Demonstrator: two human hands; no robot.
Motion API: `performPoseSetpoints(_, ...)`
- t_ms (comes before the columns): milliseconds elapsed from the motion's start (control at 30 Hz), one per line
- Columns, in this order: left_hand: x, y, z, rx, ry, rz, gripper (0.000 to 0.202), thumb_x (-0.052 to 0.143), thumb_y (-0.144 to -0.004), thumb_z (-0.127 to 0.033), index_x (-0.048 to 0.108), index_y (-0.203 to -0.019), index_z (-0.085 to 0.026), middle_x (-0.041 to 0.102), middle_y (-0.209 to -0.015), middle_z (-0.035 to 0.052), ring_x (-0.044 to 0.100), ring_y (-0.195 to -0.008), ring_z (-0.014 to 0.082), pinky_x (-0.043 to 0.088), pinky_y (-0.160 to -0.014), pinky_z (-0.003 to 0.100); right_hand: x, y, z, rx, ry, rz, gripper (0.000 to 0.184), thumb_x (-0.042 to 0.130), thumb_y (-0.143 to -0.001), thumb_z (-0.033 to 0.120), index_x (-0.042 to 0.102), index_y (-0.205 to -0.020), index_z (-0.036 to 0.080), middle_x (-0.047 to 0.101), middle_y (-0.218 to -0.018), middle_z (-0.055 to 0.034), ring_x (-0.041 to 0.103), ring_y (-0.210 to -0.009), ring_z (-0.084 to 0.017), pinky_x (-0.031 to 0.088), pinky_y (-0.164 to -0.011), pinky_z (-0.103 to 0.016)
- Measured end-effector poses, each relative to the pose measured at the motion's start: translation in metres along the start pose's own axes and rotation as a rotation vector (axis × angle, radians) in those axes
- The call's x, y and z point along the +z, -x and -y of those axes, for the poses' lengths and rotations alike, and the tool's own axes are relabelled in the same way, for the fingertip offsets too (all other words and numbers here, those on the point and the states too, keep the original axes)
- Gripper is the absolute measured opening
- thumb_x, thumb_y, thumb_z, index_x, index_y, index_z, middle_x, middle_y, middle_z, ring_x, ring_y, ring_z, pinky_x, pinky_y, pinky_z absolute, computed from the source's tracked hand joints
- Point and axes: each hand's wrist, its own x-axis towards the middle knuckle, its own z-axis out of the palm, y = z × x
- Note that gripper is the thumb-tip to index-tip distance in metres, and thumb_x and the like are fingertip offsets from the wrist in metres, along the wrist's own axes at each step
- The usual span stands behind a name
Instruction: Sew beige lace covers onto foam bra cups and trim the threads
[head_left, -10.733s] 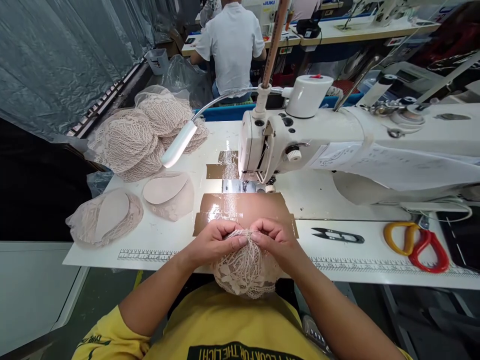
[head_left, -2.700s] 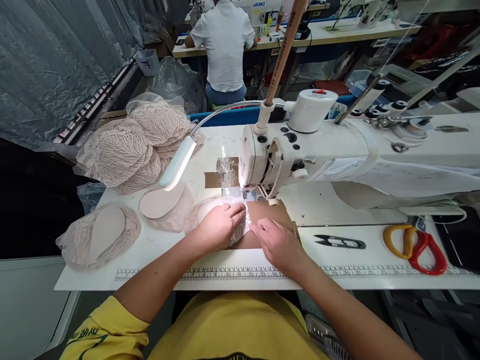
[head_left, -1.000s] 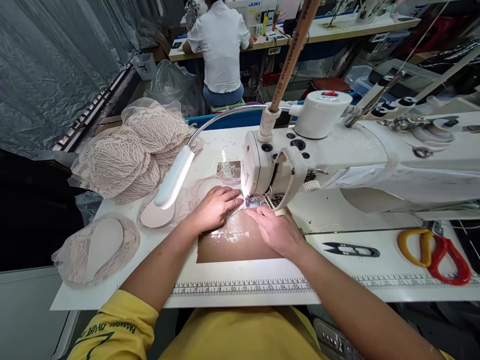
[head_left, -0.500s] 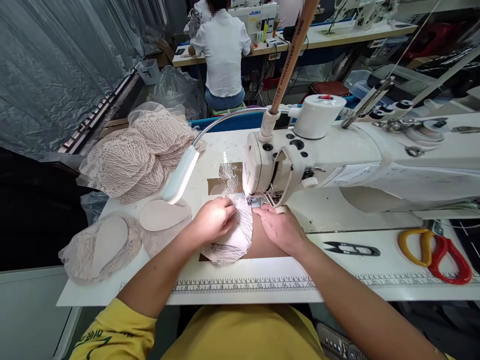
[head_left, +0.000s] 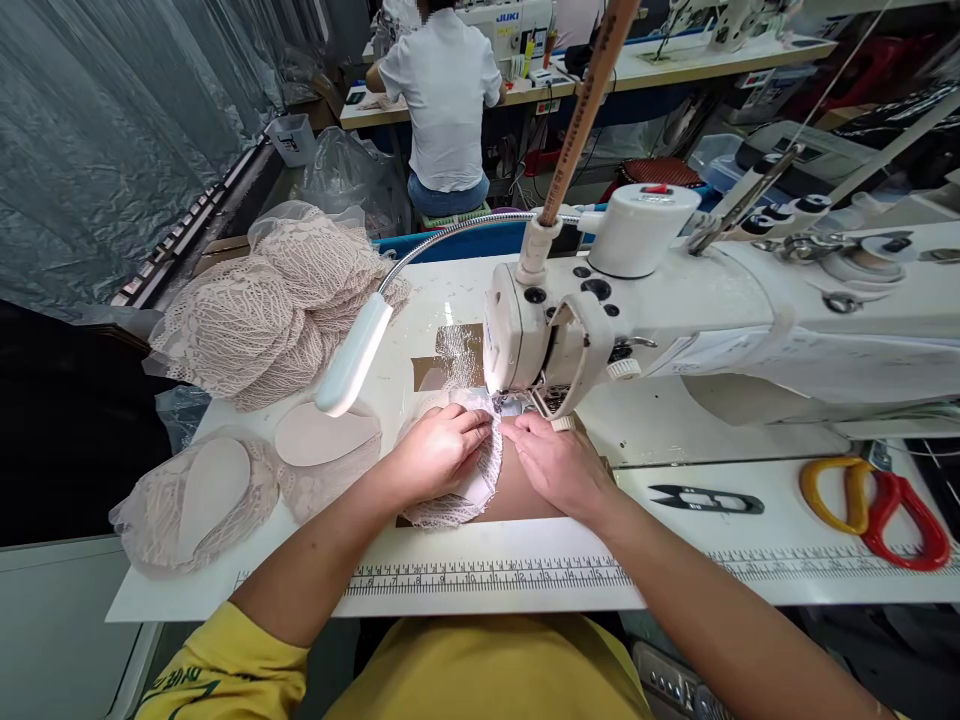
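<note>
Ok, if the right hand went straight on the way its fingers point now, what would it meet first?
Most likely the lace piece: its edge lies right in front of the right hand, with the left hand beyond. Whether the right hand touches it is hard to tell.

Red-and-yellow scissors [head_left: 875, 508] near black snips [head_left: 697, 497]; clear plastic bag [head_left: 352, 180] beside small bin [head_left: 293, 142].

Machine head [head_left: 517, 340] blocking ahead, room above ruler [head_left: 487, 577]
</note>
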Motion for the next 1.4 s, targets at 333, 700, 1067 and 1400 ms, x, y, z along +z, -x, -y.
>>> performPoseSetpoints(333,0.011,-0.003,0.004,0.012,-0.064,-0.012,0.042,0.035,-0.095,-0.025,0.052,-0.13,-0.009,0.054,-0.134,0.0114,0.05,-0.096,0.025,0.048,-0.081,0.041,0.003,-0.003,0.004,0.026,0.09,0.011,0.032,0.044,-0.088,0.011,0.067,-0.109,0.018,0.063,-0.082,-0.0039,0.047,-0.067,-0.016,0.028,-0.055,-0.029)
performPoseSetpoints(700,0.008,-0.004,0.007,0.033,-0.071,0.007,0.039,0.048,-0.09,-0.018,0.054,-0.128,-0.013,0.054,-0.134,0.0107,0.05,-0.108,0.0251,0.045,-0.09,0.04,0.002,-0.004,0.006,0.054,0.092,0.022,0.035,0.042,-0.088,0.009,0.067,-0.113,0.016,0.066,-0.088,-0.0057,0.052,-0.069,-0.015,0.033,-0.058,-0.028)
performPoseSetpoints(1067,0.016,-0.007,0.018,0.072,0.004,-0.067,0.034,0.045,-0.092,-0.019,0.057,-0.124,-0.016,0.059,-0.128,0.0112,0.05,-0.115,0.0247,0.045,-0.093,0.041,0.004,-0.004,0.005,0.064,0.068,0.041,0.037,0.042,-0.088,0.011,0.066,-0.116,0.018,0.065,-0.088,-0.0066,0.052,-0.068,-0.016,0.034,-0.058,-0.028)
performPoseSetpoints(1400,0.007,-0.009,0.015,0.028,0.032,-0.111,0.035,0.042,-0.095,-0.028,0.058,-0.124,-0.015,0.06,-0.127,0.0112,0.053,-0.107,0.0247,0.044,-0.091,0.04,0.002,-0.002,0.001,0.037,0.027,0.042,0.036,0.041,-0.086,0.008,0.068,-0.108,0.017,0.063,-0.083,-0.0051,0.044,-0.059,-0.013,0.031,-0.054,-0.027)
